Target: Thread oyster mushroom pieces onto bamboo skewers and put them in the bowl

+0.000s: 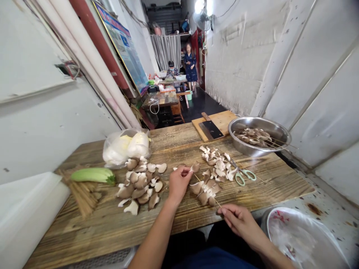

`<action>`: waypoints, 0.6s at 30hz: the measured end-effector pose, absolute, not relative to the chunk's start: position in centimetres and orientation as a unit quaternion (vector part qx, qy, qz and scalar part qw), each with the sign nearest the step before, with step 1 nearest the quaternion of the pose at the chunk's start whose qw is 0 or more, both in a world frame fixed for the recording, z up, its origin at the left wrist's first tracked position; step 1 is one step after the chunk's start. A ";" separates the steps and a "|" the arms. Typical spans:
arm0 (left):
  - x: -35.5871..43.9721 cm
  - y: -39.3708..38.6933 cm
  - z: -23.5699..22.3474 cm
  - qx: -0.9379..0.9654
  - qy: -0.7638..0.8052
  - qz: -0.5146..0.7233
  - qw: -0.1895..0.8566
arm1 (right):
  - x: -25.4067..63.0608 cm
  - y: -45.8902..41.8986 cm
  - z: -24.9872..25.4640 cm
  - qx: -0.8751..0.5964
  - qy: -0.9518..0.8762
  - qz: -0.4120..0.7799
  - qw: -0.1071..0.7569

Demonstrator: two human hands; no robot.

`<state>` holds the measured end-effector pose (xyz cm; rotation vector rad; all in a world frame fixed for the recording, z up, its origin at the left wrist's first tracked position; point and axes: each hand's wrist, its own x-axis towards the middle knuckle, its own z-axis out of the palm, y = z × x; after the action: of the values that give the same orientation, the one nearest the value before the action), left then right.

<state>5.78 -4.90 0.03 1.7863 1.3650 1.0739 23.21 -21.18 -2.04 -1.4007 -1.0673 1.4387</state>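
My left hand (pixel 180 182) is closed on an oyster mushroom piece (pixel 195 167), holding it by the pale stem close to the tip of a thin skewer. My right hand (pixel 237 220) pinches the near end of that wooden skewer (pixel 217 203). Several mushroom pieces (pixel 206 192) are threaded along its middle. A pile of whole oyster mushrooms (pixel 141 183) lies left of my left hand. Beyond the skewer is a second pile of torn mushroom pieces (pixel 220 164), with green-handled scissors (pixel 245 176) beside it.
A steel bowl (pixel 259 151) holds threaded skewers at the right. Behind are a cleaver (pixel 211 129) and cutting board (pixel 228 117). Loose skewers (pixel 84 198), a green gourd (pixel 91 175) and a plastic bag (pixel 116 149) lie left. A lined bin (pixel 305 239) stands below right. Two people are far back.
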 end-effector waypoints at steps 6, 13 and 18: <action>5.4 -4.9 -0.2 0.612 0.517 0.448 0.398 | 23.1 -20.9 -2.2 -0.569 -0.456 0.545 0.415; 4.8 -4.4 -1.5 0.627 0.547 0.405 0.379 | 22.9 -20.6 -1.9 -0.575 -0.460 0.528 0.422; 4.8 -4.6 -1.7 0.707 0.574 0.320 0.259 | 22.9 -20.5 -1.6 -0.575 -0.451 0.526 0.435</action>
<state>4.80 -4.64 -1.73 1.9169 1.5564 0.8670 22.94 -20.55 -1.56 -1.4314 -1.1233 1.3109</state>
